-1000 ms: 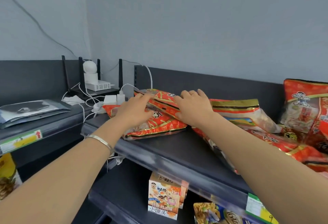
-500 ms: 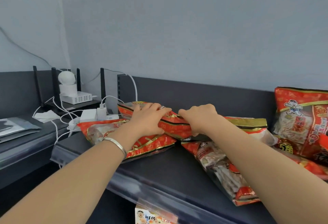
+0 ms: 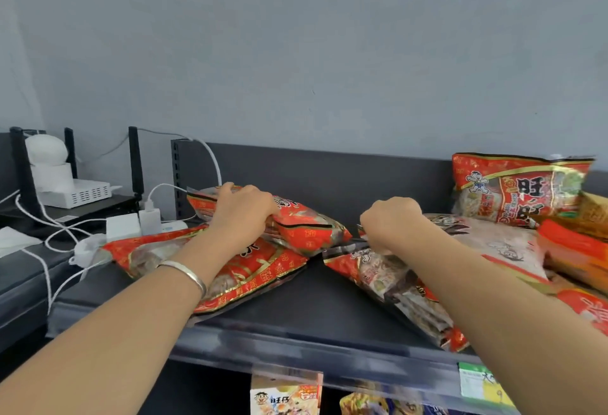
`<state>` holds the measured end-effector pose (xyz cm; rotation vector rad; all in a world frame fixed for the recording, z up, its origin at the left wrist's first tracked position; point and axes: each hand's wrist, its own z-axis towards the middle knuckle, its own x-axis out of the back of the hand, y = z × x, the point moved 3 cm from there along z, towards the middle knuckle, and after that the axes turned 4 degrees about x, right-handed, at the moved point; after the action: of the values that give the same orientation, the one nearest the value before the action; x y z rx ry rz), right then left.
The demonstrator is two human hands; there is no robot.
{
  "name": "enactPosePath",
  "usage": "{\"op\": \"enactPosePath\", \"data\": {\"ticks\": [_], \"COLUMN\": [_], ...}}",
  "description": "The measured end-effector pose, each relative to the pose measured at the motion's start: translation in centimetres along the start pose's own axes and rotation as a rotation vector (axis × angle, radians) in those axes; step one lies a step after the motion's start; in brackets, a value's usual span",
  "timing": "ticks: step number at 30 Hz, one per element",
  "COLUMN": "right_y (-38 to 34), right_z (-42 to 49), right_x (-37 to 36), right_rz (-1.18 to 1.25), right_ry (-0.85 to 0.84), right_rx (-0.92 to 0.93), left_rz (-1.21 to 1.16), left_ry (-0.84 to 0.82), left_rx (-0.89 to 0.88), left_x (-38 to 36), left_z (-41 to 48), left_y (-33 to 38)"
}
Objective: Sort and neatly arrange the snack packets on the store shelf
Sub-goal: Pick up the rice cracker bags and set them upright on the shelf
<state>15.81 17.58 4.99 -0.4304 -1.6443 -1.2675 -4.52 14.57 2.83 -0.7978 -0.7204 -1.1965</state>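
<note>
Several red snack packets lie on a dark shelf (image 3: 296, 312). My left hand (image 3: 241, 209) grips the upper red packet (image 3: 306, 230), which lies across a flat red packet (image 3: 250, 270) at the shelf's left end. My right hand (image 3: 391, 222) is curled round the top edge of a packet with a clear window (image 3: 388, 276) that points toward the shelf's front. Behind it lies a pale packet (image 3: 500, 243). Against the back panel at the right, a red packet (image 3: 516, 189) stands upright.
A white router (image 3: 74, 192), a round white camera (image 3: 46, 151), chargers (image 3: 135, 224) and white cables sit on the neighbouring shelf at the left. More orange packets (image 3: 575, 250) pile up at the far right. A snack box (image 3: 284, 395) and a green price tag (image 3: 482, 383) show below the shelf edge.
My hands have moved apart: the left keeps the upper red packet over the left stack, the right has shifted right onto the windowed packet. The view has swung right.
</note>
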Motion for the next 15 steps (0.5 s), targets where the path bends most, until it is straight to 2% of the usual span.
{"op": "enactPosePath", "data": {"ticks": [6, 9, 12, 13, 15], "right_y": [0.3, -0.7, -2.7, -3.3, -4.2], "right_z": [0.1, 0.4, 0.8, 0.9, 1.3], "right_x": [-2.0, 0.1, 2.4, 2.9, 3.2], "right_rz": [0.234, 0.544, 0.821, 0.884, 0.928], "right_ry": [-0.126, -0.031, 0.119, 0.147, 0.141], "right_rx": [-0.033, 0.099, 0.220, 0.251, 0.303], "left_rz": [-0.511, -0.771, -0.628, -0.591, -0.626], "left_ry": [-0.114, -0.007, 0.155, 0.146, -0.025], "left_rx": [0.057, 0.178, 0.304, 0.361, 0.487], "left_x": [0.2, 0.9, 1.7, 1.7, 1.3], "left_z": [-1.2, -1.3, -1.8, -2.2, -2.8], "left_y": [-2.0, -2.7, -3.3, -3.6, -3.9]}}
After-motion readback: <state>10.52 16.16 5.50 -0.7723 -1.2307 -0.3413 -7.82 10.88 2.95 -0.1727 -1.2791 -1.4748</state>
